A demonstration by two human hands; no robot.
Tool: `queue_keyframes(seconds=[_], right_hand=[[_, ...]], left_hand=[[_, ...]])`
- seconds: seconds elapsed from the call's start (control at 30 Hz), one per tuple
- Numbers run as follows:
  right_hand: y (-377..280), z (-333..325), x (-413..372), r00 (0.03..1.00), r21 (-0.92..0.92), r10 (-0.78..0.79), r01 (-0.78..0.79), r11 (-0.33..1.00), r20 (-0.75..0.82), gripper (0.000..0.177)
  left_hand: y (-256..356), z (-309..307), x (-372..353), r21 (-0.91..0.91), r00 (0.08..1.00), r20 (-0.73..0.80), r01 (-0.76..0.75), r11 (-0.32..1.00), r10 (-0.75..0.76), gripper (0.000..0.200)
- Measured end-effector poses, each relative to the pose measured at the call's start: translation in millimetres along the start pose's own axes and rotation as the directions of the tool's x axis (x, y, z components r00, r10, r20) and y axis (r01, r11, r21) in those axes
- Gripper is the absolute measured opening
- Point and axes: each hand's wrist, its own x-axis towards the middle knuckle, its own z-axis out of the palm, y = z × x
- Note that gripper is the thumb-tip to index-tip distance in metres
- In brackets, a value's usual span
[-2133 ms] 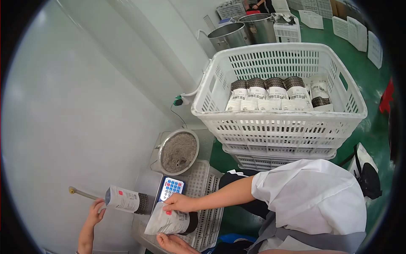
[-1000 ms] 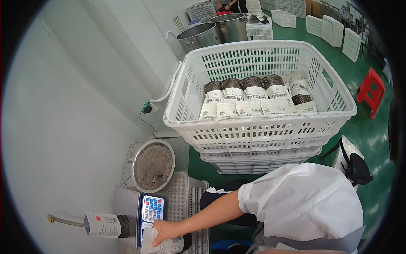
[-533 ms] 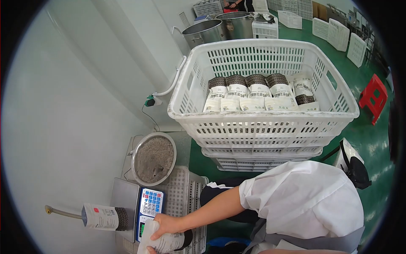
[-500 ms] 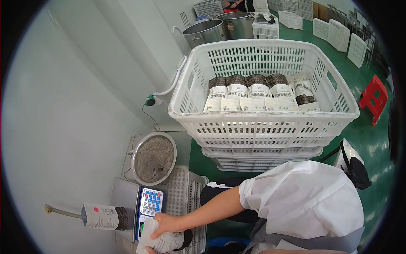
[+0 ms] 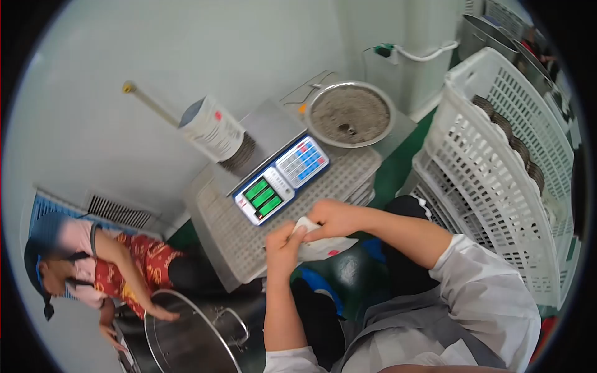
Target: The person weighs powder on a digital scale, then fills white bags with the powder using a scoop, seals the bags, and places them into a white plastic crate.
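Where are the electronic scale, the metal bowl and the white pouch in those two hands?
Electronic scale (image 5: 282,179): head view, middle of its control panel.
Metal bowl (image 5: 356,145): head view, on its lower rim.
White pouch (image 5: 319,249): head view, on its side.

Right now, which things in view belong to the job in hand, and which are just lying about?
Seem part of the job:
- held bag
- open bag at the scale
- scale
- metal bowl
- basket with similar bags

Probably just around:
- wall pipe
- wall vent
- far metal pot
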Motion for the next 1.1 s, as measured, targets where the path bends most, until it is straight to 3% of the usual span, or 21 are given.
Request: queue_keyframes(seconds=[0.07,0.13,0.17,0.23,0.37,0.53,0.6,0.63,0.7,0.73,0.8,0.83,0.9,1.0,1.1], right_hand=[[1.2,1.0,-0.5,0.999,0.147,0.039,-0.036,0.989,-0.018,0.026],[-5.9,-2.8,1.0,0.997,0.213,0.073,-0.074,0.974,0.013,0.027],[-9.1,-6.7,2.1,0.992,0.263,0.120,-0.125,0.957,0.035,0.027],[-10.8,-12.1,2.5,0.986,0.220,0.131,-0.152,0.964,0.107,0.029],[-13.0,-16.7,-4.7,0.989,0.166,0.113,-0.127,0.978,0.091,0.026],[-5.7,-15.2,-13.9,0.996,0.245,0.086,-0.085,0.966,0.006,0.023],[-10.9,-22.8,-15.8,0.982,0.159,0.122,-0.099,0.982,-0.143,0.021],[-5.9,-23.6,-14.5,0.981,0.164,0.126,-0.102,0.981,-0.146,0.021],[6.8,-26.4,-14.4,0.905,0.117,-0.022,0.079,0.990,-0.424,0.018],[1.3,-30.7,-15.5,0.900,0.179,0.023,0.062,0.982,-0.434,0.021],[4.7,-28.2,-13.7,0.906,0.283,0.060,0.068,0.957,-0.420,0.020],[6.2,-24.7,-11.1,0.913,0.377,0.073,0.091,0.922,-0.400,0.019],[1.8,-5.6,-4.4,0.919,0.187,-0.121,0.202,0.961,-0.375,0.019],[0.2,13.3,-1.2,0.949,0.127,-0.148,0.190,0.974,-0.279,0.022],[3.1,1.9,-2.4,0.924,0.057,-0.098,0.128,0.990,-0.370,0.023]], left_hand=[[-13.7,5.4,-3.1,-0.067,1.000,-0.024,0.008,0.998,-0.010,0.030],[-19.3,7.2,-4.4,-0.295,0.989,-0.132,0.030,0.955,-0.072,0.025],[-18.7,3.6,-4.1,-0.293,0.986,-0.147,0.032,0.956,-0.078,0.025],[-16.7,-3.1,-4.2,-0.424,0.962,-0.251,-0.012,0.906,-0.105,0.015],[-11.3,-14.8,-0.7,-0.524,0.915,-0.381,-0.096,0.846,-0.133,0.016],[-12.5,-28.4,-2.8,-0.545,0.913,-0.391,-0.129,0.828,-0.116,0.017],[-8.2,-29.2,-3.6,-0.608,0.920,-0.369,-0.131,0.783,-0.132,0.013],[-6.5,-32.4,-5.8,-0.608,0.922,-0.363,-0.125,0.784,-0.134,0.013],[-3.7,-42.0,-12.1,-0.603,0.982,-0.154,-0.008,0.798,-0.106,0.013],[-2.8,-45.4,-14.6,-0.608,0.984,-0.141,0.003,0.794,-0.111,0.013],[-3.4,-47.9,-21.0,-0.368,0.977,0.175,0.180,0.912,-0.122,0.015],[-2.8,-40.8,-18.5,-0.373,0.975,0.186,0.187,0.909,-0.124,0.015],[0.1,-21.0,-8.2,-0.137,0.953,0.283,0.149,0.979,-0.105,0.015],[4.2,-1.1,-1.2,-0.142,0.964,0.232,0.169,0.975,-0.133,0.015],[3.0,2.4,3.9,-0.210,0.973,0.190,0.172,0.962,-0.132,0.017]])
